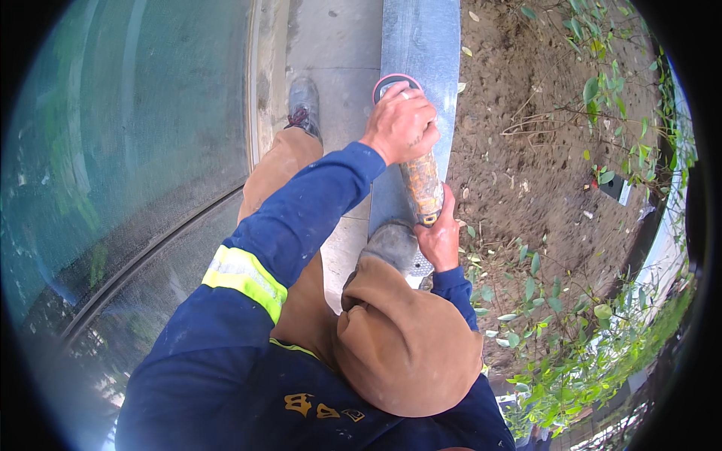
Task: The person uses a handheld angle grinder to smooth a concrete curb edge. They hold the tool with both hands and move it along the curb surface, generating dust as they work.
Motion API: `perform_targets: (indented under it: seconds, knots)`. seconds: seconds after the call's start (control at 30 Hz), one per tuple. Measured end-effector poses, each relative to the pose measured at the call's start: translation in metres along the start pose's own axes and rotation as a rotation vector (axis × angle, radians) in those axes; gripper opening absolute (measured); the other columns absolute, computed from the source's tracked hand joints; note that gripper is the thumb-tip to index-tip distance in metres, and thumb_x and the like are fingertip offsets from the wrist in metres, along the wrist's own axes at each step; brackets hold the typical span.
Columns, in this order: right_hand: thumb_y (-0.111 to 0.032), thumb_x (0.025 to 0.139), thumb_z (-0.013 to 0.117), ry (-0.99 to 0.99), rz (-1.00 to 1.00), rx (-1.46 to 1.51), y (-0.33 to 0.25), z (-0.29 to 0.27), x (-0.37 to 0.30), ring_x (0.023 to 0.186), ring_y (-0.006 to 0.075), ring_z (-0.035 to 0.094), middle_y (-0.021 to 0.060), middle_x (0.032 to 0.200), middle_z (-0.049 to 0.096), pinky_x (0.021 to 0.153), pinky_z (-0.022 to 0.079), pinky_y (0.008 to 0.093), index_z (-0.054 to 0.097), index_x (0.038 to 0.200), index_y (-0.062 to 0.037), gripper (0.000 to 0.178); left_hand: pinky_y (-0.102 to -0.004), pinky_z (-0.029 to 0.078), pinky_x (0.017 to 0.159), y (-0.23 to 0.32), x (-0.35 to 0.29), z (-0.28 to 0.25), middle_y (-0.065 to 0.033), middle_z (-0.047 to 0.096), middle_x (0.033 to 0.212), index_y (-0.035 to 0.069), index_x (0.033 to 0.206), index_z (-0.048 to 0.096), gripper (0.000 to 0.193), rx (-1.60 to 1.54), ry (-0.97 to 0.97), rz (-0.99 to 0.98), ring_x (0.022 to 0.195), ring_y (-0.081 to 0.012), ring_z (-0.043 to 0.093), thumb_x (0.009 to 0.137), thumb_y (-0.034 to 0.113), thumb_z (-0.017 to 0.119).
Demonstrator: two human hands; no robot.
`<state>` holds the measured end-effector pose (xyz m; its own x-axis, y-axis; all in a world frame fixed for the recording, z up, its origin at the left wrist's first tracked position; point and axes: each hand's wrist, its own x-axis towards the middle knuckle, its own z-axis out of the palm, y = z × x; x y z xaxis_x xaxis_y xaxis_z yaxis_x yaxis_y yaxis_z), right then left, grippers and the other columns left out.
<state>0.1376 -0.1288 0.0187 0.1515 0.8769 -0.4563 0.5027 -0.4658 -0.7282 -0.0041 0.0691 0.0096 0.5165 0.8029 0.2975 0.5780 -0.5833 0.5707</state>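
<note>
Disc tool (421, 184) is at 1 o'clock, over the grey slab (421, 37), pink-rimmed disc at its far end. Left fingers (415, 103) clamped over the tool's head; right fingers (449, 207) wrapped round its rear end at 2 o'clock, undersides hidden.

Progress: I'd call it mid-pass. Tool is on station with both hands on it. Slab face reads fairly even grey either side of the disc, so can't split worked from unworked. Stretch toward 12 is probably left to cover, but that's a guess. Can't tell if the disc is spinning.

Around: glass panel (143, 113) at 10, paving (338, 45) and my left shoe (304, 101) at 11-12, soil bed (519, 150) from 1 to 3, leafy shrubs (541, 331) at 4, more twigs at 2.

In the way: dusty right boot (392, 244) over the slab's near end, close to the tool's tail; bent right knee (406, 338) crowds my right forearm. Far stretch looks unobstructed.
</note>
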Motion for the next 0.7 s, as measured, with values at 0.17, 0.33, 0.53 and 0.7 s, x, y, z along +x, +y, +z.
perform_targets:
  seconds: [0.17, 0.33, 0.53, 0.7]
  knots:
    - [0.002, 0.072, 0.07, -0.016, 0.082, 0.017, 0.012, -0.008, -0.033, 0.097, 0.0529, 0.067, 0.0322, 0.103, 0.07, 0.08, 0.056, 0.0563, 0.03, 0.154, -0.0146, 0.093, -0.0472, 0.044, 0.105, 0.029, -0.025, 0.011, -0.0067, 0.073, 0.09, 0.01, 0.078, 0.069, 0.009, -0.031, -0.019, -0.02, 0.099, -0.0261, 0.068, 0.077, 0.019, 0.068]
    - [0.002, 0.073, 0.071, 0.073, 0.083, -0.014, 0.03, -0.023, -0.04, 0.099, 0.0506, 0.069, 0.0306, 0.106, 0.071, 0.083, 0.057, 0.0523, 0.032, 0.153, -0.0146, 0.091, -0.0489, 0.044, 0.107, 0.05, -0.009, 0.039, -0.007, 0.072, 0.09, 0.009, 0.078, 0.069, 0.011, -0.076, -0.042, 0.021, 0.103, -0.0264, 0.067, 0.076, 0.019, 0.07]
    - [0.0, 0.073, 0.07, 0.112, 0.094, -0.027, 0.02, -0.027, -0.01, 0.1, 0.0503, 0.069, 0.0309, 0.106, 0.071, 0.085, 0.056, 0.0513, 0.032, 0.153, -0.013, 0.09, -0.0478, 0.044, 0.107, 0.033, 0.024, 0.045, -0.0074, 0.072, 0.085, 0.008, 0.074, 0.068, 0.013, -0.08, -0.013, 0.058, 0.099, -0.0275, 0.069, 0.077, 0.02, 0.069]
    - [0.0, 0.072, 0.069, 0.064, 0.072, 0.021, 0.004, -0.009, 0.007, 0.097, 0.0515, 0.069, 0.0319, 0.101, 0.07, 0.081, 0.056, 0.0529, 0.032, 0.152, -0.0124, 0.09, -0.045, 0.046, 0.101, 0.004, 0.022, 0.018, -0.0071, 0.072, 0.085, 0.008, 0.075, 0.068, 0.012, -0.04, -0.028, 0.042, 0.095, -0.0273, 0.069, 0.078, 0.02, 0.068]
